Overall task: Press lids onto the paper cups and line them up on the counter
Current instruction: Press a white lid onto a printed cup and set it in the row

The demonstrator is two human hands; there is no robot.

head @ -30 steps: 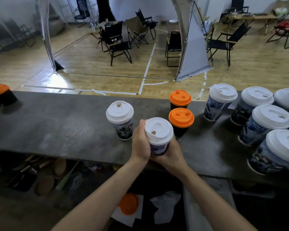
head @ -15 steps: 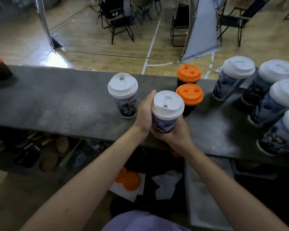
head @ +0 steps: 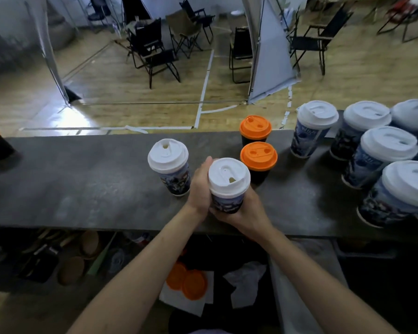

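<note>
Dark grey tabletop (head: 82,184) is seen from above; at its near edge, a blue-printed paper cup (head: 227,204) capped with a white lid (head: 228,177) is clasped between the left hand (head: 199,189) and right hand (head: 246,210). It is held upright, its sip hole turned toward 5 o'clock.

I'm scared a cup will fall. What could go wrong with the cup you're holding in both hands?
Both the left hand and the right hand grip the white-lidded printed paper cup; squeezing hard might dent it and pop the lid. It is tight between another white-lidded printed cup and an orange-lidded black cup, so a nudge could topple either. It is also near the front edge of the dark grey counter, where it could slip off.
</note>
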